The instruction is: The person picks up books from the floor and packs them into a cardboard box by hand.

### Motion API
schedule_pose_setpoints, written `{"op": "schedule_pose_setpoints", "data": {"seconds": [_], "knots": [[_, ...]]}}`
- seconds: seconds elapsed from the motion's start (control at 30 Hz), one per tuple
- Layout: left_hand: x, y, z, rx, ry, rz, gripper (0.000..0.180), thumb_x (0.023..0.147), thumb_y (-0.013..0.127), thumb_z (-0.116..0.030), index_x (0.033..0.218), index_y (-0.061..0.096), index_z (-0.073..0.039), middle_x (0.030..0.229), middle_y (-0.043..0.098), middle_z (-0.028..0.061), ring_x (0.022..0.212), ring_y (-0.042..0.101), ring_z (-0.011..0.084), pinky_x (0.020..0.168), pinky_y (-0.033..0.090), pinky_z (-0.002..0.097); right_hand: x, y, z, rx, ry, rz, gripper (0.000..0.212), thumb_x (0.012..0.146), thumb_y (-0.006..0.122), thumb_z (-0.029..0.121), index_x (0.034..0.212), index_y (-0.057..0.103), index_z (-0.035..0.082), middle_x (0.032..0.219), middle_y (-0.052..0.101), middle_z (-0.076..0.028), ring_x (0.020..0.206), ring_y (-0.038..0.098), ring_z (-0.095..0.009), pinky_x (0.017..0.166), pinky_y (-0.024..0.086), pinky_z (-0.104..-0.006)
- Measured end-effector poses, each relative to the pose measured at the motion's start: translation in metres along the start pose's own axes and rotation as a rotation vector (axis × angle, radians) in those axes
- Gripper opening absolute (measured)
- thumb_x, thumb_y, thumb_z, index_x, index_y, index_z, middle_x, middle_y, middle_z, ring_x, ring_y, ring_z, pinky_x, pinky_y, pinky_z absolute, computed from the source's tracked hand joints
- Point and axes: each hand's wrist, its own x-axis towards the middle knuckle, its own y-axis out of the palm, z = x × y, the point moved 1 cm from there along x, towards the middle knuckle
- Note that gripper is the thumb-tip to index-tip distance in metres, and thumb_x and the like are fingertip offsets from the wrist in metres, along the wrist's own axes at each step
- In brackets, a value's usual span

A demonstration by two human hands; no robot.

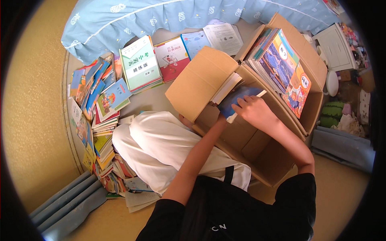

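Observation:
A blue-covered book (pixel 240 99), partly blurred, is tilted inside the nearer cardboard box (pixel 257 136). My right hand (pixel 252 110) is closed on its upper side, fingers curled over the cover. My left hand (pixel 220 118) reaches into the same box at the book's lower left edge. Its fingers are hidden by the book and the box, so their grip does not show. Beside the blue book, against the raised box flap (pixel 203 82), stand several pale-edged books (pixel 227 88). The rest of this box shows bare cardboard walls.
A second cardboard box (pixel 315 108) adjoins on the right, holding a stack of colourful textbooks (pixel 281 64). Book stacks (pixel 140 66) line the far side, and a loose pile (pixel 98 104) lies left of my knees. A blue bed skirt (pixel 161 18) hangs behind; a white drawer unit (pixel 335 48) stands far right.

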Motion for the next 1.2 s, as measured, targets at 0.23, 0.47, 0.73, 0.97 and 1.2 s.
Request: {"op": "schedule_pose_setpoints", "data": {"seconds": [0.23, 0.47, 0.73, 0.97, 1.2], "knots": [[0.001, -0.002, 0.010, -0.012, -0.012, -0.053, 0.049, 0.082, 0.035, -0.049, 0.117, 0.038, -0.014, 0.115, 0.051, 0.0043, 0.102, 0.049, 0.0232, 0.082, 0.031, 0.0512, 0.016, 0.092, -0.019, 0.030, -0.065, -0.014, 0.008, 0.065, 0.056, 0.012, 0.073, 0.058, 0.010, 0.067, 0.054, -0.004, 0.068, 0.057, -0.018, 0.057, 0.045, -0.0269], [0.011, -0.009, 0.005, -0.156, -0.123, -0.053, 0.061, 0.082, 0.028, -0.055, 0.129, 0.028, -0.015, 0.115, 0.051, 0.0061, 0.103, 0.047, 0.0238, 0.085, 0.029, 0.0498, 0.031, 0.170, -0.034, 0.157, 0.045, 0.088, 0.012, 0.066, 0.052, 0.010, 0.077, 0.057, 0.009, 0.072, 0.054, -0.005, 0.074, 0.056, -0.021, 0.062, 0.046, -0.0313], [0.012, -0.019, -0.007, -0.206, -0.109, -0.076, 0.070, 0.081, 0.025, -0.062, 0.131, 0.026, -0.013, 0.115, 0.051, 0.0075, 0.104, 0.045, 0.0243, 0.086, 0.029, 0.0481, 0.052, 0.182, -0.040, 0.223, 0.032, 0.090, 0.010, 0.067, 0.050, 0.009, 0.074, 0.057, 0.008, 0.076, 0.057, -0.006, 0.076, 0.057, -0.023, 0.065, 0.047, -0.0326], [0.025, -0.019, 0.003, -0.213, -0.061, -0.113, 0.068, 0.081, 0.026, -0.062, 0.123, 0.035, -0.009, 0.110, 0.053, 0.0076, 0.096, 0.048, 0.0238, 0.083, 0.029, 0.0516, 0.023, 0.169, -0.041, 0.679, 0.392, -0.367, 0.019, 0.070, 0.057, 0.005, 0.088, 0.058, 0.002, 0.101, 0.055, -0.012, 0.094, 0.053, -0.027, 0.077, 0.045, -0.0355], [0.035, -0.016, 0.000, -0.241, 0.080, -0.326, 0.059, 0.085, 0.038, -0.046, 0.117, 0.039, 0.002, 0.104, 0.050, 0.0161, 0.097, 0.045, 0.0264, 0.078, 0.036, 0.0356, 0.001, 0.233, -0.021, 0.599, 0.922, -0.493, 0.045, 0.073, 0.059, 0.008, 0.115, 0.046, 0.003, 0.118, 0.045, -0.018, 0.102, 0.049, -0.030, 0.085, 0.041, -0.0349]]}}
